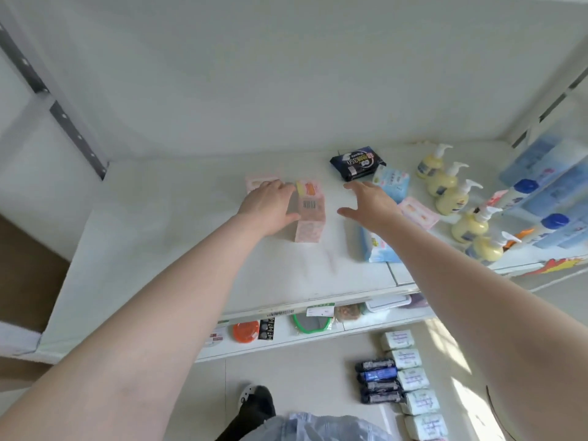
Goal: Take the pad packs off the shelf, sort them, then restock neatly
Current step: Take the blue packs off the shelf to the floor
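My left hand (pixel 269 206) grips a pink pad pack (pixel 310 211) that stands upright on the white shelf (pixel 191 249), barcode facing me. Another pink pack (pixel 254 182) lies just behind that hand. My right hand (pixel 370 206) hovers open, fingers spread, to the right of the pink pack. Past its fingers lie a dark navy pack (pixel 358 162) and a light blue pack (pixel 390 181). A flat pink pack (pixel 418 213) and a blue pack (pixel 380 248) lie partly under my right forearm. On the floor, white packs (pixel 410 378) and dark blue packs (pixel 378 381) lie in rows.
Yellow pump bottles (pixel 451 198) stand in a line along the shelf's right side, with blue boxes (pixel 547 173) and blue-capped bottles (pixel 521 192) beyond. A lower shelf (pixel 286 338) holds small goods. My shoe (pixel 256 402) and a plastic bag (pixel 321 426) are on the floor.
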Available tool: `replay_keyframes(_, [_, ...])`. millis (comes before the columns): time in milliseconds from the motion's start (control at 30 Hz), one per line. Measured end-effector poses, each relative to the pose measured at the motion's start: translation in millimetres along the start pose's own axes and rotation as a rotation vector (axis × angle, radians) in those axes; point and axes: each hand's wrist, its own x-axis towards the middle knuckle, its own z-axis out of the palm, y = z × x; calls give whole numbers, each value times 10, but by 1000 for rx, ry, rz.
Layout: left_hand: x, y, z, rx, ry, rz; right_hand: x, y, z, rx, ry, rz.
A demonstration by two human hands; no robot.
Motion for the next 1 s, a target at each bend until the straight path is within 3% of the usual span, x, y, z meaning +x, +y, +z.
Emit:
replay_keyframes(333, [1038, 382, 38, -35, -6, 103, 410, 648, -96, 92, 43, 234])
replay_keyframes(467, [1515, 648, 270, -255, 12, -1, 634, 1072, -59, 116, 124, 308])
replay_keyframes(667, [2266, 882, 794, -572, 70, -300, 912, 1655, 219, 166, 243, 451])
replay_keyframes(867, [2834, 824, 1198, -527, 135, -330, 1232, 1746, 434, 175, 170, 505])
replay_keyframes(1000, [3093, 825, 1379, -483, 94, -306, 1445, 1761, 538, 125, 116, 518])
